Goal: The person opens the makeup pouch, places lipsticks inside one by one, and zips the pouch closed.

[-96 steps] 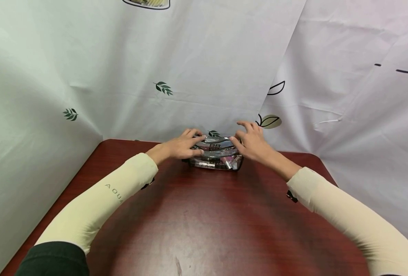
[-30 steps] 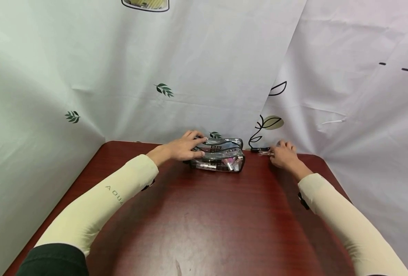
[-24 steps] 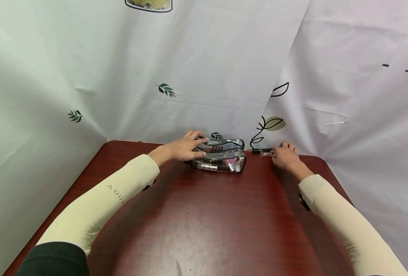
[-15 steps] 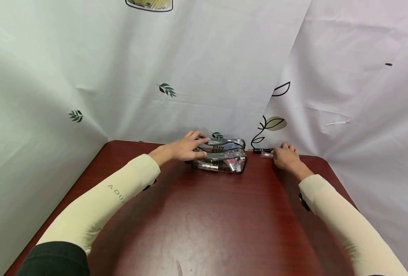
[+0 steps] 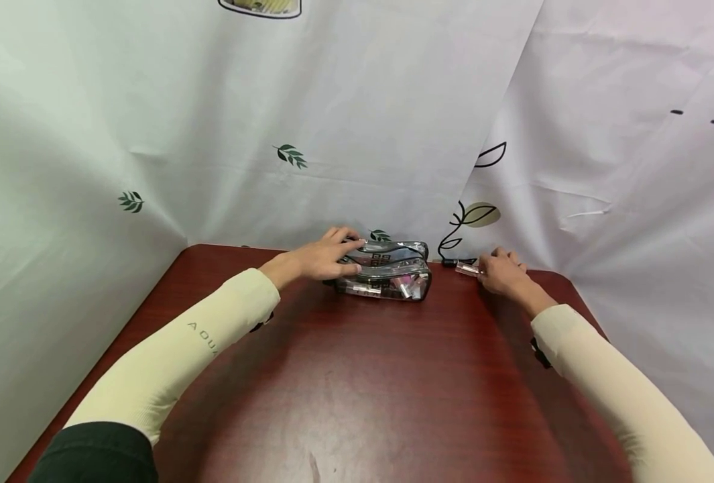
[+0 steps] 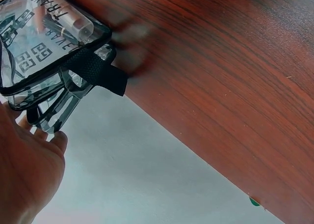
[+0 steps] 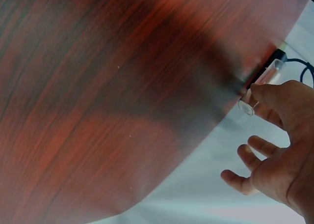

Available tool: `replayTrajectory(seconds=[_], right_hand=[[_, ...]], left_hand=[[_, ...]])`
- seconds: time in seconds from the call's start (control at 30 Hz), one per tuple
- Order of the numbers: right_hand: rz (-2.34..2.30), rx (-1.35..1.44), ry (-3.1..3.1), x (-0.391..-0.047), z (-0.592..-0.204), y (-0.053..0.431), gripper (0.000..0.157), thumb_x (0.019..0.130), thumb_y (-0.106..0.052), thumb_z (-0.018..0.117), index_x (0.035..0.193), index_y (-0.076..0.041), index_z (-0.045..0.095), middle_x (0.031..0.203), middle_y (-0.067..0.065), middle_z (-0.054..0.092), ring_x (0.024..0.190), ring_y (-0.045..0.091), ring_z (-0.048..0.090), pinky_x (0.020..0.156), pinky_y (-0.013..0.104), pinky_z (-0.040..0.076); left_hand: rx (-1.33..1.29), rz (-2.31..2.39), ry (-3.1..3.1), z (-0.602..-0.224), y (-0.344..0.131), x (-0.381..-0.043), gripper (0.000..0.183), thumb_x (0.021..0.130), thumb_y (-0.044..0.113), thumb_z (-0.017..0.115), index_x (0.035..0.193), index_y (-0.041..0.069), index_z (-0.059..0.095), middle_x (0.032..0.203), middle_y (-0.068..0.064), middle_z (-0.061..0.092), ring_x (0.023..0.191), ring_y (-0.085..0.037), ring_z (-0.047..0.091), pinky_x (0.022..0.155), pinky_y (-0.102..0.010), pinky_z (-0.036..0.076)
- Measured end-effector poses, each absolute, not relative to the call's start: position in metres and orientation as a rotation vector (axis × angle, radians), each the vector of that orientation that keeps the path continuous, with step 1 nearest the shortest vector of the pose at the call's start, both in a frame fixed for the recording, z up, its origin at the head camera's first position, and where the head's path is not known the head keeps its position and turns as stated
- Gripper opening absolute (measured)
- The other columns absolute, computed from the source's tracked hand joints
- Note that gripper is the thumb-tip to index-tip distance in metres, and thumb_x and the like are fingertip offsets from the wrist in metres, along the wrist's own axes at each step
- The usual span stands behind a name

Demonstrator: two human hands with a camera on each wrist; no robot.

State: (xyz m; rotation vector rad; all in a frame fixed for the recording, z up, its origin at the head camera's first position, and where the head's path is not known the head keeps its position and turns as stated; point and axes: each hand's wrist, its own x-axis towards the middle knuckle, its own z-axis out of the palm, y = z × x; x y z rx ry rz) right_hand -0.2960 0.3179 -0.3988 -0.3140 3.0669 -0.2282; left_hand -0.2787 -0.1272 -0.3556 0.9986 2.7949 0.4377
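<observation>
A clear cosmetic bag with black piping and a printed logo stands near the table's far edge, several small cosmetics showing inside. My left hand holds its left end, thumb at the front rim and fingers over the back one. In the left wrist view that hand is at the bag's clear handle, below a black side tab. To the right, my right hand pinches a clear cosmetic tube, pinkish inside. The right wrist view shows the tube between thumb and index finger, the other fingers spread.
A slim black item lies by the far edge beside the tube. White fabric with printed leaves hangs right behind the reddish-brown table and along its sides.
My right hand has left the bag and gone right to the tube, which now sits at a slightly different angle in its fingers. The left hand has stayed on the bag.
</observation>
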Motion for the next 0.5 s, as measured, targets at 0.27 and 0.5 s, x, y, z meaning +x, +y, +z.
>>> replayTrajectory(seconds=[0.27,0.5], right_hand=[[-0.235,-0.376,3.076,-0.2899,-0.3894,0.3158,0.024,0.106,-0.021,0.069,0.118,-0.001,0.071,0.147,0.039,0.052,0.133,0.07,0.044,0.096,0.084,0.045],[-0.193,-0.422,3.084,-0.2869,-0.3899,0.3105,0.025,0.104,-0.023,0.075,0.116,-0.001,0.073,0.146,0.039,0.054,0.131,0.069,0.047,0.096,0.081,0.046]], left_hand=[[0.995,0.435,2.791,-0.3556,-0.1262,-0.2782,0.076,0.115,0.049,0.057,0.178,0.01,0.037,0.178,-0.015,0.031,0.167,-0.039,0.025,0.131,-0.065,0.037],[1.016,0.419,2.821,-0.356,-0.1259,-0.2774,0.077,0.114,0.049,0.058,0.177,0.009,0.038,0.177,-0.017,0.033,0.167,-0.04,0.027,0.133,-0.065,0.036]])
